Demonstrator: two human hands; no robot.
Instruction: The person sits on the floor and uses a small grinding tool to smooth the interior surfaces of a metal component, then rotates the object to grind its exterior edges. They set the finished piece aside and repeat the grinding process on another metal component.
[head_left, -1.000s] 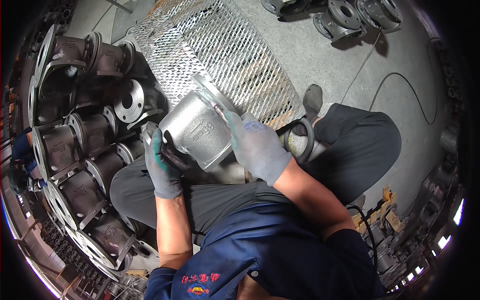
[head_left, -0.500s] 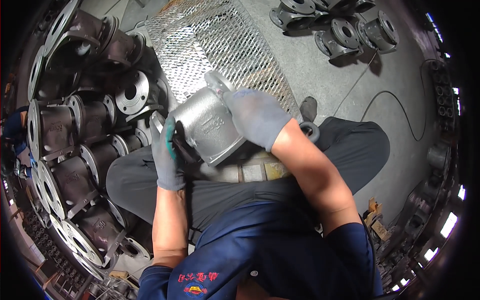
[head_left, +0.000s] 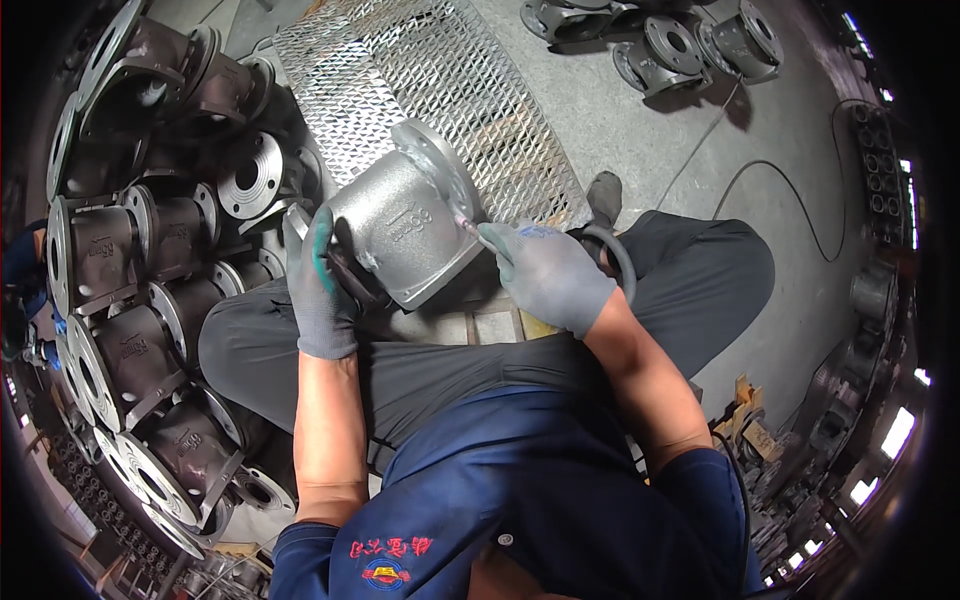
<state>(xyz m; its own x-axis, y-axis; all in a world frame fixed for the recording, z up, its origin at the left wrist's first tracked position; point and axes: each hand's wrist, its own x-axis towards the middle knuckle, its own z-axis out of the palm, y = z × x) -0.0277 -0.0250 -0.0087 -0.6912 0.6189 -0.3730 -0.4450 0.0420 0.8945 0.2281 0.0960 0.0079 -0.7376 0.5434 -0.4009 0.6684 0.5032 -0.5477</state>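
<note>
A grey cast flanged valve body lies tilted in front of my lap, above the metal grating. My left hand, in a grey glove with green on it, is closed around the flange at its left end. My right hand, gloved in grey, is wrapped around a slim hand grinder. The tool's thin pinkish tip meets or nearly meets the casting just below the upper right flange. Most of the tool's body is hidden in my fist, and a thick dark hose curves beside that wrist.
Stacked flanged castings crowd the left side. Beyond my lap lies a metal grating. More castings stand on the concrete floor at the far right, where a thin cable loops. Small yellowish blocks lie at my right.
My right hand has drawn back from the upper flange toward the lower right, bringing the grinder's tip into sight. My left hand keeps its hold on the valve body, which has barely shifted.
</note>
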